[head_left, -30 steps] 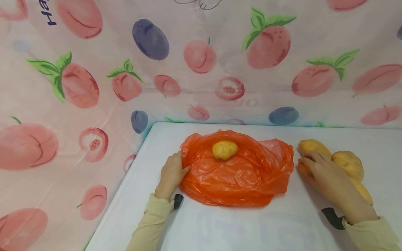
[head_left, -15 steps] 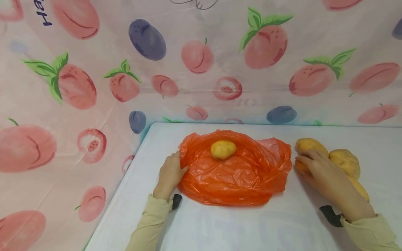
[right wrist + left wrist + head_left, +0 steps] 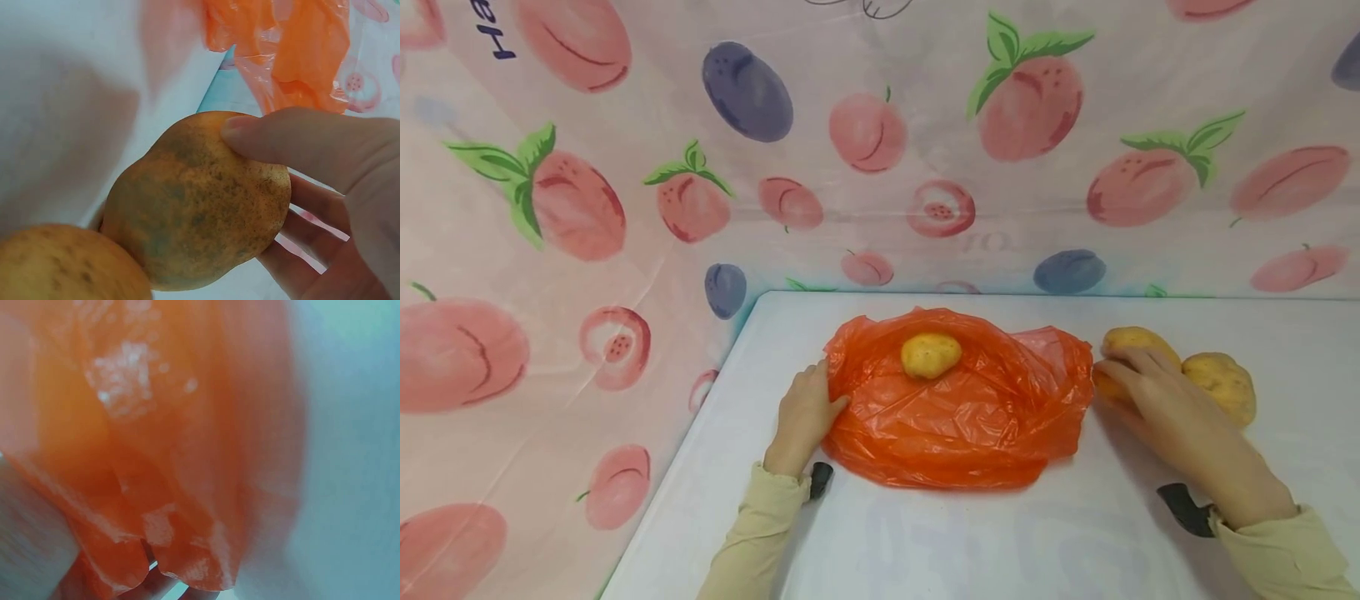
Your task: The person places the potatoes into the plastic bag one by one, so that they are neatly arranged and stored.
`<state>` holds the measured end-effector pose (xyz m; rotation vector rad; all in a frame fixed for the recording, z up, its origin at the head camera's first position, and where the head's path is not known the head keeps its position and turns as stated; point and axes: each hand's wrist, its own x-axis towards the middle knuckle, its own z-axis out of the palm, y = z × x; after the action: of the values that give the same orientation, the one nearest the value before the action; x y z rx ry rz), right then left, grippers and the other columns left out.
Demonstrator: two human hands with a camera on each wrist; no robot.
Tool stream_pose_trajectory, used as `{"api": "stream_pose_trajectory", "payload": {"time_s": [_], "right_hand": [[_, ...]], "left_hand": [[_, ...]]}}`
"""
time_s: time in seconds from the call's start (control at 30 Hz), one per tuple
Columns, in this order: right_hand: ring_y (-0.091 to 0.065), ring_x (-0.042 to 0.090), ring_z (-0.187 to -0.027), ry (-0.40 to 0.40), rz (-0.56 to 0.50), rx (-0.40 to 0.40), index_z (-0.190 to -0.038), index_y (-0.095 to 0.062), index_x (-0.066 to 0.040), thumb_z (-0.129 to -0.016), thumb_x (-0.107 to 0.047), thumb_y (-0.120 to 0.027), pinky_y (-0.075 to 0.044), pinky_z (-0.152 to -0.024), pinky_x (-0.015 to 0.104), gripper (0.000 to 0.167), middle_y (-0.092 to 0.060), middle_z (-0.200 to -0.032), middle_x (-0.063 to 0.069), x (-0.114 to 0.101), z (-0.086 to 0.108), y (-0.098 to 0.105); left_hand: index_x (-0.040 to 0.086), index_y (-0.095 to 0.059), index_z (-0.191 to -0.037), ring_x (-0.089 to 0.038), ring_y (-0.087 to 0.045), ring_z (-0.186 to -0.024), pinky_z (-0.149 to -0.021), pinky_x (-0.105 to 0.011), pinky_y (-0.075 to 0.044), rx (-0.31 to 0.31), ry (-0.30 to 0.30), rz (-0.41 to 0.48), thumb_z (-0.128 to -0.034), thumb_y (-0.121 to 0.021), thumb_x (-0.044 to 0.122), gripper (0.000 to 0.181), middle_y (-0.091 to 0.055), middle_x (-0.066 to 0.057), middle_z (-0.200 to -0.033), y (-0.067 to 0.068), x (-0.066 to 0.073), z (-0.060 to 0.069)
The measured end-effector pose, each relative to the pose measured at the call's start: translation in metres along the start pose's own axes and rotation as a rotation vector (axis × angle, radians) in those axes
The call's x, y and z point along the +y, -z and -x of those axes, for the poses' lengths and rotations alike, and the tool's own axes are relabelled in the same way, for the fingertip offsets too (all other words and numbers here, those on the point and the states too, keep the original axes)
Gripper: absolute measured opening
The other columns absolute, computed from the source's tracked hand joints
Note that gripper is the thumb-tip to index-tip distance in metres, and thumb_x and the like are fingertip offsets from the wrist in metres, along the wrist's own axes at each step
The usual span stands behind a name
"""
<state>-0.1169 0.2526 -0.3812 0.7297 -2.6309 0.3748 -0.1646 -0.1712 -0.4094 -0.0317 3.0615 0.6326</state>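
Note:
My left hand (image 3: pixel 805 417) grips the left edge of a crinkled orange plastic bag (image 3: pixel 970 425). In the left wrist view the thin plastic (image 3: pixel 156 481) covers the fingertips and blurs much of the view. A small yellow potato (image 3: pixel 931 355) lies on the bag near its back. At the right, my right hand (image 3: pixel 1180 425) holds a potato (image 3: pixel 200 200), thumb on its top and fingers round its far side. In the head view that hand covers most of it. Another potato (image 3: pixel 65 265) shows at the right wrist view's lower left.
A potato (image 3: pixel 1142 340) lies just behind the right hand, and another potato (image 3: pixel 1219 387) lies to its right. The white table (image 3: pixel 970 550) meets a fruit-patterned cloth (image 3: pixel 880 217) at the back and left. A black strap end (image 3: pixel 1183 508) hangs at the right wrist.
My right hand has shifted slightly left toward the bag with the potato. The potato seen beside the right wrist earlier no longer shows. My left hand and the bag have stayed put.

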Motion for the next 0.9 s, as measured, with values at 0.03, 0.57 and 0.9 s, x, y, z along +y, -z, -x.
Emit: {"api": "stream_pose_trajectory", "payload": {"time_s": [0.03,0.57,0.9], "right_hand": [[-0.047,0.039,-0.119,-0.003,0.000,0.002,-0.113,-0.066,0.001,-0.066,-0.002,-0.087,-0.049,-0.086,0.060,0.051,-0.056,-0.123,0.022,-0.001,-0.001,0.001],[-0.050,0.039,-0.112,-0.003,-0.053,0.067,-0.111,-0.066,0.002,-0.068,0.003,-0.085,-0.049,-0.084,0.058,0.048,-0.054,-0.119,0.020,-0.009,-0.011,0.011],[-0.043,0.041,-0.122,-0.133,-0.075,0.015,-0.120,-0.063,-0.002,-0.078,-0.001,-0.079,-0.045,-0.089,0.066,0.045,-0.051,-0.129,0.021,-0.019,-0.015,0.032]], "left_hand": [[0.001,-0.047,-0.141,-0.031,-0.055,-0.101,-0.089,-0.047,-0.054,0.002,0.001,0.000,-0.0876,-0.077,0.023,0.065,-0.061,-0.015,-0.115,0.000,0.000,0.000],[0.000,-0.048,-0.139,-0.031,-0.055,-0.100,-0.088,-0.046,-0.055,0.005,-0.006,-0.004,-0.0872,-0.077,0.023,0.064,-0.061,-0.016,-0.114,-0.001,-0.001,0.000],[0.000,-0.047,-0.140,-0.030,-0.055,-0.099,-0.087,-0.046,-0.055,0.015,-0.022,-0.001,-0.0876,-0.077,0.023,0.064,-0.062,-0.015,-0.114,-0.001,-0.001,0.000]]}}
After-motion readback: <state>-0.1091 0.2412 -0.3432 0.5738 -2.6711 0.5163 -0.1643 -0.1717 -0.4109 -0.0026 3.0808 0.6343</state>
